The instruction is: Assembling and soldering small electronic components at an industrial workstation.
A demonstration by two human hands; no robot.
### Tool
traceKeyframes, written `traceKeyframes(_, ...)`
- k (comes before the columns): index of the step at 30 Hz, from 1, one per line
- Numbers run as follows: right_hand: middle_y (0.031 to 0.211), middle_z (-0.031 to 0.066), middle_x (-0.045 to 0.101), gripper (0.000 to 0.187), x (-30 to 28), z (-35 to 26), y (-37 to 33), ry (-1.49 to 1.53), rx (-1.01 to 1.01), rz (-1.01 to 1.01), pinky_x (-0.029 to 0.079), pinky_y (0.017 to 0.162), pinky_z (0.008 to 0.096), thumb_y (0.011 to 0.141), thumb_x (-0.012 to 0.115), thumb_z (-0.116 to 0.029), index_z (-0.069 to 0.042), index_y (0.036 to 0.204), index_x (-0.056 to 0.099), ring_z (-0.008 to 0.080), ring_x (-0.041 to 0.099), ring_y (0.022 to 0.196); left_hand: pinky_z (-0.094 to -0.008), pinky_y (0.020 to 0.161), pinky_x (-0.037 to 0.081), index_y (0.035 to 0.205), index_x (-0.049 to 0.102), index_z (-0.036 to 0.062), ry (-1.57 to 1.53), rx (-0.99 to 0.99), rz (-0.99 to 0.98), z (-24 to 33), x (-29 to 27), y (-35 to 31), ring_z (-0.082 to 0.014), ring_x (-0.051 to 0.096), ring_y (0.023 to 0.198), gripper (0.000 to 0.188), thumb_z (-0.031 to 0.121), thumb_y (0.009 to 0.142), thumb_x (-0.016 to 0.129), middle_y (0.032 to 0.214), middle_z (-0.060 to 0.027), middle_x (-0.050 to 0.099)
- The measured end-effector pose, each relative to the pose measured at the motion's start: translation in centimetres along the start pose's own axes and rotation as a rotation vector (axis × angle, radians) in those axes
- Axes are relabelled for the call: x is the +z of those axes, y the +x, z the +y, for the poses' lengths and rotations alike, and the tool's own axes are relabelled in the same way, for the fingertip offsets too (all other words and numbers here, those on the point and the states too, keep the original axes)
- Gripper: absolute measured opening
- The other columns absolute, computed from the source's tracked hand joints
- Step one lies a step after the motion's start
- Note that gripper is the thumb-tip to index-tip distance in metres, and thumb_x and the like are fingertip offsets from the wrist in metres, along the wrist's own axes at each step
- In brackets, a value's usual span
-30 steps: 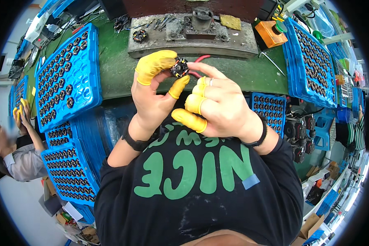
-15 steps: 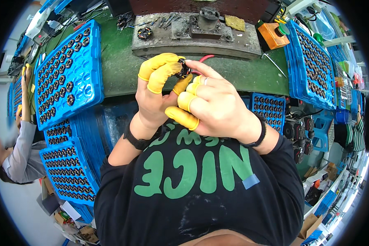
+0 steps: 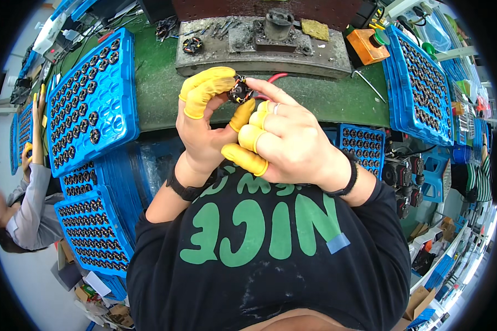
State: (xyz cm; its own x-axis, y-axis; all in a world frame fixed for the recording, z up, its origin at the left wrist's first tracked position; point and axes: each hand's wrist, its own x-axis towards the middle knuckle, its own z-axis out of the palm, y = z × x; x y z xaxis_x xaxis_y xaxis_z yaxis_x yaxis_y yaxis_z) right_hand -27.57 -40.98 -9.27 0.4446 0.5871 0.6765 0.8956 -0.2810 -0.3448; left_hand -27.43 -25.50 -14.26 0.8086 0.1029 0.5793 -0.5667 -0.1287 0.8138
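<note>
My left hand (image 3: 201,129), in yellow finger cots, pinches a small round black motor stator (image 3: 239,92) between thumb and fingertips above the bench's near edge. The stator is tilted, its wound face partly showing. From the right, my right hand (image 3: 290,135) reaches in; its bare index fingertip meets the stator's upper right edge. The other fingers, most in yellow cots, are curled, and the right thumb is hidden. Just behind the hands lies a tool with red handles (image 3: 278,77), partly covered by my fingers.
A grimy metal block (image 3: 215,67) carries another stator (image 3: 193,45) and a raised fixture (image 3: 280,26). Blue trays of stators stand left (image 3: 126,94) and right (image 3: 395,83). A hex key (image 3: 370,86) and an orange container (image 3: 366,47) lie right. A co-worker's arm (image 3: 37,132) shows far left.
The stator has turned in my left fingers, so more of its face shows. My left hand has shifted slightly left, while the right stays nearly in place.
</note>
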Motion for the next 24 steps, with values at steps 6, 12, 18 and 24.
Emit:
traceKeyframes(6, 0.056, 0.0030, 0.046, 0.015, 0.1, -0.6, 0.2, 0.010, 0.046, 0.035, 0.044, 0.099, 0.0510, 0.068, 0.072, -0.012, -0.007, 0.071, 0.058, 0.0205, 0.056, 0.057, -0.0295, 0.077, 0.055, 0.111, 0.059, 0.0054, 0.260, 0.376, -0.061, -0.7, -0.2, 0.6, -0.0220, 0.061, 0.100, 0.048, 0.001, 0.068, 0.078, 0.115, -0.0117, 0.058)
traceKeyframes(12, 0.056, 0.0032, 0.047, 0.023, -0.3, 0.1, 0.2, 0.019, 0.020, 0.038, 0.049, 0.093, 0.0506, 0.068, 0.080, -0.015, -0.004, 0.073, 0.059, 0.0211, 0.053, 0.053, -0.0306, 0.086, 0.053, 0.113, 0.058, 0.0021, 0.020, 0.056, -0.066, 0.0, -0.1, -0.1, -0.0229, 0.061, 0.101, 0.046, -0.001, 0.070, 0.075, 0.116, -0.0132, 0.057)
traceKeyframes(18, 0.054, 0.0023, 0.044, 0.022, -0.2, 0.6, -0.6, 0.034, -0.013, 0.015, 0.045, 0.098, 0.0508, 0.066, 0.073, -0.013, -0.008, 0.063, 0.052, 0.0201, 0.053, 0.054, -0.0287, 0.089, 0.052, 0.113, 0.057, -0.0006, -0.306, -0.162, -0.012, 0.7, 0.7, -0.2, -0.0201, 0.060, 0.102, 0.046, -0.004, 0.070, 0.076, 0.118, -0.0110, 0.056)
traceKeyframes(24, 0.056, 0.0024, 0.045, 0.022, -0.3, 0.0, -0.6, 0.052, 0.002, 0.052, 0.046, 0.098, 0.0522, 0.066, 0.076, -0.013, -0.006, 0.068, 0.055, 0.0198, 0.052, 0.054, -0.0298, 0.088, 0.052, 0.112, 0.058, 0.0006, -0.054, -0.006, -0.013, 0.1, 0.6, -0.2, -0.0206, 0.061, 0.099, 0.045, -0.005, 0.071, 0.075, 0.117, -0.0114, 0.057)
